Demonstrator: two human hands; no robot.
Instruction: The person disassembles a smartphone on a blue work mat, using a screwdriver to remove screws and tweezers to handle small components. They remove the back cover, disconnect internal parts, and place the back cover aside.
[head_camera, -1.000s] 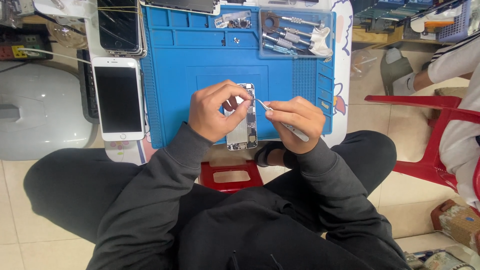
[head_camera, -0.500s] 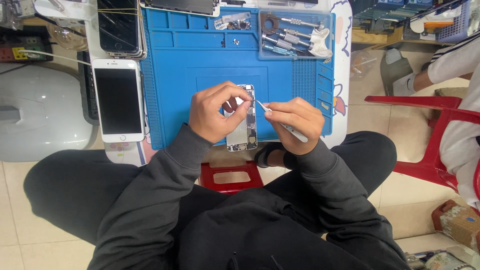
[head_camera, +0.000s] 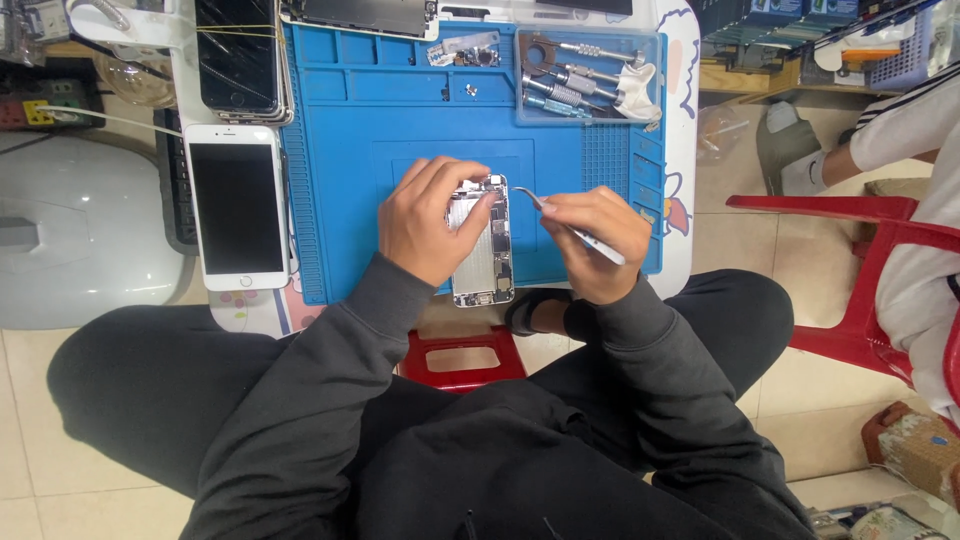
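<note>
An opened phone (head_camera: 483, 243), its back shell bared with boards and small parts showing, lies on the blue mat (head_camera: 350, 160) at the near edge of the surface (head_camera: 678, 40), and is steadied by the left hand (head_camera: 428, 222), whose grip is closed over its upper left part, one fingertip resting on the top end. At 3 o'clock of the phone, fine tweezers (head_camera: 560, 222) are pinched in the narrow grip of the right hand (head_camera: 592, 240), their tips pointing toward the phone's upper right corner, just beside it. A slip of the tips could likely scratch a board or tear a thin cable, since the parts sit close together. The phone's lower end overhangs the mat toward the lap, so a loosened left grip could let it slide off. Any small part lifted could be dropped to the floor. A white phone (head_camera: 238, 205) lies well apart at 9 o'clock, and a tray of screwdrivers (head_camera: 585, 80) at 1 o'clock.
</note>
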